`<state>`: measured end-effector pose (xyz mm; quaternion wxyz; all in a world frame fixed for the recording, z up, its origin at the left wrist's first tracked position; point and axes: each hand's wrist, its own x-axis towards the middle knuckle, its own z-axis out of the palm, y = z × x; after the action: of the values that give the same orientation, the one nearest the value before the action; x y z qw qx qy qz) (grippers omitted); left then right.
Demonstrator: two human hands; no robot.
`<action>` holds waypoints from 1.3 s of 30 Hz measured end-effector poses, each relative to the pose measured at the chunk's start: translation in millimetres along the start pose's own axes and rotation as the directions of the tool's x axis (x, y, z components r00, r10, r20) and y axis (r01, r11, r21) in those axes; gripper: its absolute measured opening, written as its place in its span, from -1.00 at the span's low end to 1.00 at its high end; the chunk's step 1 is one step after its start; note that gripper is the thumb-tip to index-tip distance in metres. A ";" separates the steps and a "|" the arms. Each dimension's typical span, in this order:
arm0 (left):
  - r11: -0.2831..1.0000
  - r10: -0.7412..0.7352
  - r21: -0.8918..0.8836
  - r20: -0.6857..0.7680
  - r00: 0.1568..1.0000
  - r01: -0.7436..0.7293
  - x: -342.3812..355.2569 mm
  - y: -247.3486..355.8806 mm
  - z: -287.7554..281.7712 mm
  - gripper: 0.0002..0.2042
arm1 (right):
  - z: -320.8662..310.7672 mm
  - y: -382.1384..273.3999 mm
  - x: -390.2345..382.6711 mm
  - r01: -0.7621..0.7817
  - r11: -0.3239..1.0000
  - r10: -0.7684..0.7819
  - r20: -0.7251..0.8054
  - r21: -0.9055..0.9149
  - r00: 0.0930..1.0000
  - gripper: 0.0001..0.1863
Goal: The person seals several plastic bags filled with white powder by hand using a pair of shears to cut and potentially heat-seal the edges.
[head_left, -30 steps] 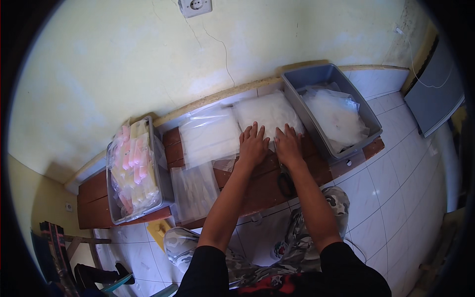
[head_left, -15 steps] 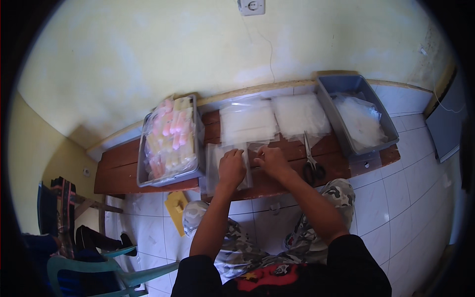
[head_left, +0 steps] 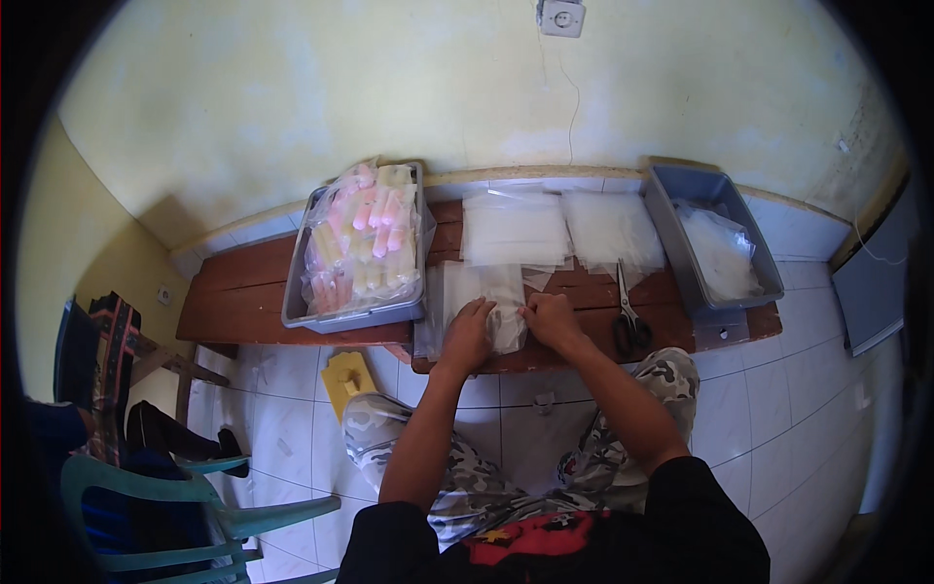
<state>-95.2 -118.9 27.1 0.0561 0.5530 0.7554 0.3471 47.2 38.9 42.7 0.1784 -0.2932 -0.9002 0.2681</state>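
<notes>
My left hand (head_left: 468, 334), fingers bent and together, grips the near stack of clear plastic bags (head_left: 455, 286) at the front of the wooden bench. My right hand (head_left: 548, 319) pinches that stack's right edge. Two more flat piles of translucent bags lie behind, one on the left (head_left: 514, 226) and one on the right (head_left: 611, 224). Black-handled scissors (head_left: 631, 326) lie to the right of my right hand. A grey tub (head_left: 362, 248) to the left is heaped with bagged pink and pale-yellow tubes.
A second grey tub (head_left: 715, 253) with loose bags sits on the bench's (head_left: 224, 292) right end. A green plastic chair (head_left: 219, 506), a seated person's dark-clad leg (head_left: 180, 438) and a yellow object (head_left: 345, 380) are at lower left. A grey panel (head_left: 871, 273) stands at right.
Both hands have moved from the back right pile leftward and nearer to the front stack, and my fingers have closed on it. The scissors are now uncovered. The view has swung leftward.
</notes>
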 end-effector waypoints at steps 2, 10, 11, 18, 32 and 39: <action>0.998 -0.011 0.055 0.008 1.000 0.010 -4.1 -1.2 3.8 -0.50 | -10.6 1.1 -4.4 -0.027 0.999 0.028 0.007 -0.029 1.000 -0.69; 0.993 -0.037 0.117 0.011 0.999 0.035 -7.0 -1.4 18.9 -0.38 | -42.7 31.0 -21.9 -0.123 0.986 0.118 -0.049 -0.113 0.992 -0.67; 0.992 -0.036 0.118 0.013 0.999 0.034 -8.4 -4.7 19.5 -0.38 | -46.8 31.9 -24.0 -0.168 0.977 0.162 -0.052 -0.133 0.985 -0.67; 0.960 -0.049 0.278 0.024 0.999 0.040 -6.8 -13.0 23.7 -0.39 | -66.6 53.0 -32.3 -0.222 0.955 0.210 -0.079 -0.195 0.974 -0.67; 0.908 -0.200 0.362 -0.069 0.977 0.211 -17.4 -38.2 8.8 -0.44 | -99.3 62.1 -35.5 -0.435 0.838 0.425 -0.105 -0.330 0.899 -0.67; 0.954 -0.111 0.273 -0.056 0.992 0.122 -7.4 0.8 14.2 -0.48 | -100.6 50.0 -33.1 -0.471 0.839 0.453 -0.128 -0.275 0.882 -0.56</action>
<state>-85.1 -118.7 14.7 -0.0161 0.5027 0.8287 0.2457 142.2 90.5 87.7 0.0880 -0.5325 -0.8273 0.1559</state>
